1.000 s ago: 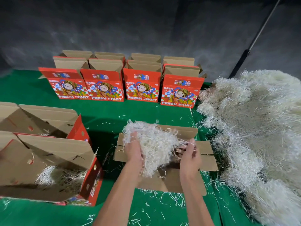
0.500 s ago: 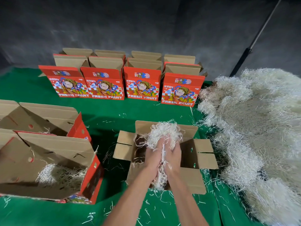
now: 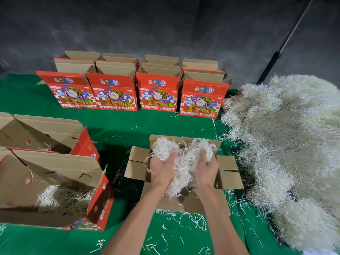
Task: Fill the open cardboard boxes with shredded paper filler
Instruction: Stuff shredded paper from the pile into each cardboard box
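The desk [image 3: 150,122], under a green cover, carries everything here. On its right side lies the big heap of shredded paper [image 3: 287,144], well stocked. Along the back stands a row of red fruit boxes [image 3: 139,92], flaps up; I cannot see inside them. At the left sit two larger open boxes [image 3: 55,173], the nearer one with a thin layer of filler in its bottom.

In the middle is the open box [image 3: 184,173] being filled. A wad of filler [image 3: 182,162] sits in its mouth, between both hands. The left hand [image 3: 161,170] and the right hand [image 3: 206,172] press into the wad from either side, fingers [image 3: 171,155] buried in the strands and seemingly curled round them.

To do this well, push the wad down and spread it toward the corners so it lies even, instead of leaving a mound. Keep the side flaps clear, and let go slowly so strands do not drag out onto the desk, where loose bits [image 3: 176,229] already lie.
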{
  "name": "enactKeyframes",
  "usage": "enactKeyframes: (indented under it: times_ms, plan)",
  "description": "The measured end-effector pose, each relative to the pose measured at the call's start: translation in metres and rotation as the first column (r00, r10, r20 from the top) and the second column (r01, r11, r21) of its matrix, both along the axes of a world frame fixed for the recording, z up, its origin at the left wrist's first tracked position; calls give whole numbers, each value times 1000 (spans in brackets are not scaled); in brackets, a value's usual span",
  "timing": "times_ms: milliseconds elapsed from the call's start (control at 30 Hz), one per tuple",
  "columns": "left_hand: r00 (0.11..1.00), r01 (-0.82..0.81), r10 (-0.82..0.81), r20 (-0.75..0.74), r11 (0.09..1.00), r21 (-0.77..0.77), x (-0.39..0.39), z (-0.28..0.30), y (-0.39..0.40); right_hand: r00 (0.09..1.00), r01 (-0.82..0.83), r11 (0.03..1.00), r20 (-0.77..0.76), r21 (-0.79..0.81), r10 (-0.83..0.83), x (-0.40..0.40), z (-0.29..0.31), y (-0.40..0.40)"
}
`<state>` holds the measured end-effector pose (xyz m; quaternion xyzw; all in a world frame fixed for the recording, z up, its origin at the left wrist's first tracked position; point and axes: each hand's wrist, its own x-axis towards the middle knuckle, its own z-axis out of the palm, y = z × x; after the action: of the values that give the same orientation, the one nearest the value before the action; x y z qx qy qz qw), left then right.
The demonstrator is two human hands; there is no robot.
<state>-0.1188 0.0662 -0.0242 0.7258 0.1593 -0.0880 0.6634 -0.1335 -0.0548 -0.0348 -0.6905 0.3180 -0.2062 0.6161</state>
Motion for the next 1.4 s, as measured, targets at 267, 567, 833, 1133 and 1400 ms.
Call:
enactKeyframes:
  times_ms: [267,567,833,1133,1400]
  plan:
    - [960,-174,67,-273,905,-387,9,8,-1,989,-146,989,12,-27,147,-14,2,3]
    - [995,-64,58,-77,995,-77,-5,-1,6,982,187,981,-10,54,-187,-2,15,-25]
    - [989,145,-144,-29,989,40,-22,8,-30,998,23,991,48,129,-30,-6,6,15]
    - [970,-160,110,-215,961,-228,15,21,21,989,106,962,73,253,-128,-12,8,-29]
    - [948,-13,-73,-309,964,-266,11,19,25,945,-291,930,-85,223,316,-19,9,-10]
